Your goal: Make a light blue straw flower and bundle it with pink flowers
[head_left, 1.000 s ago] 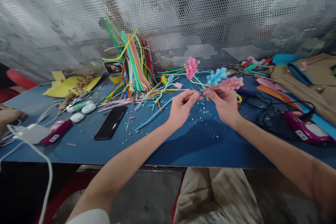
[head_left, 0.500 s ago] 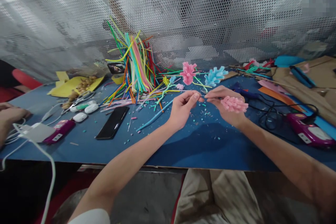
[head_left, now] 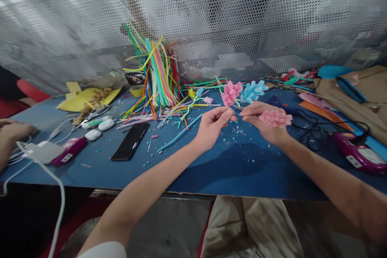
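Observation:
My left hand (head_left: 213, 125) is closed in a pinch on the thin stem of a fluffy pink pipe-cleaner flower (head_left: 231, 93), whose head stands up above the fingertips. Just to its right, my right hand (head_left: 256, 109) also pinches; a second pink pipe-cleaner flower (head_left: 275, 118) lies over the back of that hand, its stem running in toward the fingers. The fingertips of both hands are close together, and the fine stem ends between them are too small to make out. Behind them is a light blue pipe-cleaner flower (head_left: 253, 91).
A big bundle of coloured pipe cleaners (head_left: 160, 76) stands at the back. On the blue table (head_left: 193, 173) lie a black phone (head_left: 130, 141), fluff scraps, a purple device (head_left: 358, 151) with black cable, and cardboard (head_left: 375, 92). Another person's hand (head_left: 16, 131) rests at far left.
The left hand's pink flower has shifted right and a little down, now partly overlapping the blue flower. The flower on my right hand has turned slightly. Both hands stay near each other.

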`<state>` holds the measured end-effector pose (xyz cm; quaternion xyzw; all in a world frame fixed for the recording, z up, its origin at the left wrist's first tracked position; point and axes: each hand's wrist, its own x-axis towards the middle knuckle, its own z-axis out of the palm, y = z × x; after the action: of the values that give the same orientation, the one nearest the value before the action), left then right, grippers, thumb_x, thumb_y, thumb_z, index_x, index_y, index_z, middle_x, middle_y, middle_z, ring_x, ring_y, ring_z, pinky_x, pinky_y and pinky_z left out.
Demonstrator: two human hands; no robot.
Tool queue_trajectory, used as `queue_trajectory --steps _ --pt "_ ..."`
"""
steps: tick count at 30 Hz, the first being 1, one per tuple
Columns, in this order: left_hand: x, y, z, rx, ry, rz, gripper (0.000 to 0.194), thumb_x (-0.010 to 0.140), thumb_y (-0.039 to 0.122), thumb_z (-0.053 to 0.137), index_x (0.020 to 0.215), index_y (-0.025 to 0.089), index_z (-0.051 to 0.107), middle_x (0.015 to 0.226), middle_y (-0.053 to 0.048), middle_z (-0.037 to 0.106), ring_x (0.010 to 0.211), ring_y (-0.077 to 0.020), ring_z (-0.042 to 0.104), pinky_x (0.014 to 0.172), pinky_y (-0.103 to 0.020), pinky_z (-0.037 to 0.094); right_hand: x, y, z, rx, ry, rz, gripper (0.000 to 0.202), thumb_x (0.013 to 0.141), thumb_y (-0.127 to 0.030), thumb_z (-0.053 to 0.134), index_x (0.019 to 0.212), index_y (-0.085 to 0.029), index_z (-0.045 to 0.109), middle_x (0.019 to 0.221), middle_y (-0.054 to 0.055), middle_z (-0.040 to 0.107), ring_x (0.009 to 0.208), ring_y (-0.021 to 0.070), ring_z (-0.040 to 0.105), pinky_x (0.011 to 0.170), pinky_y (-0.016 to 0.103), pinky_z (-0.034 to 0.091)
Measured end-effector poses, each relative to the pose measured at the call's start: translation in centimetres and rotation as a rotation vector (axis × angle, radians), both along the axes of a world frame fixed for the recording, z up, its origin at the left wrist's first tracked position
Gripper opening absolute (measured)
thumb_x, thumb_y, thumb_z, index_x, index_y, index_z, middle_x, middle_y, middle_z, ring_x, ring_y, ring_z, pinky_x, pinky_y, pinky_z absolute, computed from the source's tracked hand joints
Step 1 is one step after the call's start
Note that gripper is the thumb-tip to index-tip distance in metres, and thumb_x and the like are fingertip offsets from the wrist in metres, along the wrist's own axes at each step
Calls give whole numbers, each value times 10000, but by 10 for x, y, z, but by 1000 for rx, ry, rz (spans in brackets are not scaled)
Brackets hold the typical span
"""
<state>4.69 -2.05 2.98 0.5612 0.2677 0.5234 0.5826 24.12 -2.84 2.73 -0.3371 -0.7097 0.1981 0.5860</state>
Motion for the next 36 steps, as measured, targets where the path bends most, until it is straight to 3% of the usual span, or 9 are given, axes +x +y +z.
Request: queue_trajectory --steps 8,14,19,27,33,36 --pt "0 0 7 -102 -37 -41 365 760 468 841 872 141 724 747 -17 694 534 -41 366 520 -219 281 -2 4 -2 -42 82 -66 42 832 -313 781 837 -272 789 906 26 763 894 208 714 890 400 575" --pt "-1 0 12 -188 -27 -116 350 763 440 849 875 129 734 771 -21 697 503 -20 347 499 -210 283 -5 8 -2 -91 181 15 32 821 -301 778 830 -273 791 876 20 773 832 205 714 793 396 601" --pt "-2 -2 14 -186 -45 -130 343 763 426 853 861 120 731 745 -16 673 513 -18 363 501 -199 291 -2 12 -7 -72 221 -9 45 793 -305 803 829 -285 786 883 17 770 850 205 711 839 405 596" --pt "-2 0 10 -338 -125 -302 259 776 328 846 854 116 719 688 8 595 490 -7 294 467 -178 245 -5 14 -11 -211 360 147 173 749 -396 832 780 -257 734 734 0 690 663 166 612 658 358 563" --pt "-6 2 8 -246 -96 -324 273 800 366 830 881 122 735 711 -19 640 509 -13 343 489 -181 254 -13 8 -6 -349 465 274 255 709 -447 842 738 -248 686 764 6 661 688 158 602 670 339 540" --pt "-8 1 8 -194 -58 -340 296 792 400 835 834 130 719 673 -16 627 513 -25 371 490 -187 243 -13 6 -8 -397 439 315 348 685 -561 828 732 -257 664 794 20 670 721 177 618 682 356 547"
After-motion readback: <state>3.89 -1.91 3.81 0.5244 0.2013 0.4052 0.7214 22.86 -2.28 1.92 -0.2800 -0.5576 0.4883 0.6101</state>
